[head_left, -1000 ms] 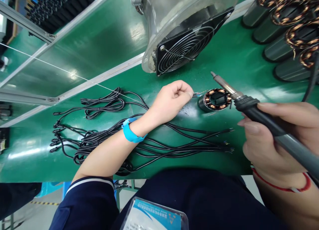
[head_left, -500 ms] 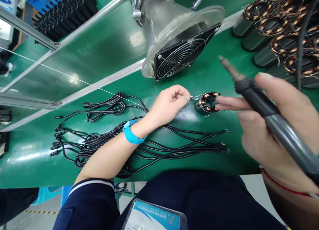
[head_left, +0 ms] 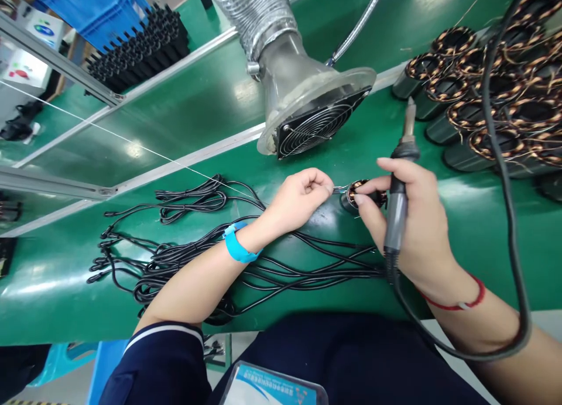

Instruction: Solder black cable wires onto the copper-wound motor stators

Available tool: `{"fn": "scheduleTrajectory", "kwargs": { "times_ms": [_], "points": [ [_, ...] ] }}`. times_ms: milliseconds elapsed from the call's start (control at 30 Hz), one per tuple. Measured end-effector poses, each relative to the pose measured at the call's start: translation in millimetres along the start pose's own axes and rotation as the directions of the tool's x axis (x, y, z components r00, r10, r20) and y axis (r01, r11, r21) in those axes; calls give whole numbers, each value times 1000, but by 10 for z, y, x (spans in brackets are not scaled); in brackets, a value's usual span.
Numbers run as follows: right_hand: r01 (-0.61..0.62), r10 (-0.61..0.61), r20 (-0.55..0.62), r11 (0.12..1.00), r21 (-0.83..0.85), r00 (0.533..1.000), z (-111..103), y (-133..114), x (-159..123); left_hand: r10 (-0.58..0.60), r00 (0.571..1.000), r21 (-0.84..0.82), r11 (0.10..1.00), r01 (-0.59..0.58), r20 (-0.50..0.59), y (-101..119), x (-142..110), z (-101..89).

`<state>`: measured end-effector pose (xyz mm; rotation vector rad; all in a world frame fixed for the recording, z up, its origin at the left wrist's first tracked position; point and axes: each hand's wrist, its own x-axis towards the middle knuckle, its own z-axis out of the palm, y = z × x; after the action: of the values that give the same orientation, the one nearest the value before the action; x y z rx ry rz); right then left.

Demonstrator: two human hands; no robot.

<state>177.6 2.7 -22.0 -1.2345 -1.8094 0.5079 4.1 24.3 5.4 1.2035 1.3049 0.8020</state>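
My left hand rests on the green bench, fingers pinched on the bared end of a black cable held against a small motor stator with copper windings. My right hand reaches in from the right. Its thumb and forefinger touch the stator while the other fingers keep a soldering iron tucked upright against the palm, tip pointing away from the work. A blue band circles my left wrist, a red cord my right.
A bundle of black cables lies spread under my left forearm. A fume extractor fan with a foil duct stands just behind the stator. Several wound stators sit in rows at the far right. The iron's cord loops over my right arm.
My right hand has moved left to the stator and swung the soldering iron from pointing at the work to standing upright. My left hand has kept its pinch on the cable end.
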Motion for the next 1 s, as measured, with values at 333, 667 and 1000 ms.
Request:
{"fn": "scheduleTrajectory", "kwargs": {
  "times_ms": [333,667,1000],
  "points": [
    [139,-139,0,990,25,990,77,-20,13,260,966,122,958,-259,7,-86,-112,-19],
    [161,-159,-23,970,184,987,81,-50,58,619,769,520,610,-598,157,-126,-168,-62],
    [149,-144,-47,981,124,989,-15,-1,20,579,802,503,655,-564,146,-96,-159,-70]
  ]
}}
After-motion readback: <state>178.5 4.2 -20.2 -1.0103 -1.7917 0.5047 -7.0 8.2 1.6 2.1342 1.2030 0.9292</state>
